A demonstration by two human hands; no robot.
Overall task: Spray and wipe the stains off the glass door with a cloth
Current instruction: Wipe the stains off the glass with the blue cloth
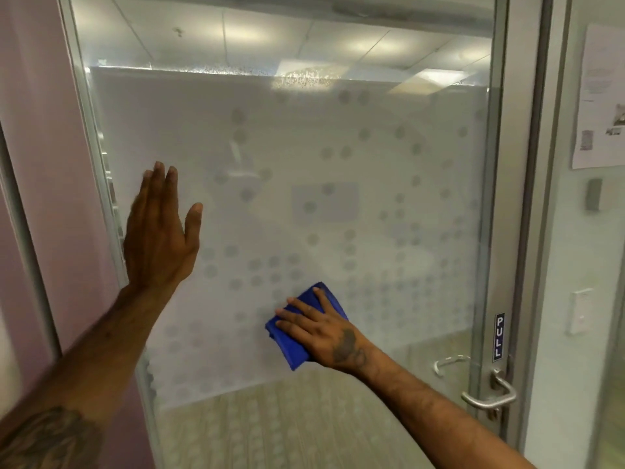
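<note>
The glass door [338, 137] fills the view, frosted across its middle band with a pattern of grey dots. My right hand [321, 328] presses a folded blue cloth [297, 343] flat against the lower part of the frosted band. My left hand [160, 231] lies flat against the glass near the door's left edge, fingers up and slightly spread, holding nothing. Specks and droplets [297, 79] sit along the top edge of the frosting. No spray bottle is in view.
A metal lever handle [490, 397] and a "PULL" sticker [499, 336] sit on the door's right frame [500, 198]. A pink wall [40, 147] borders the left. On the right, papers [598, 96] hang on a glass panel above a wall switch [580, 311].
</note>
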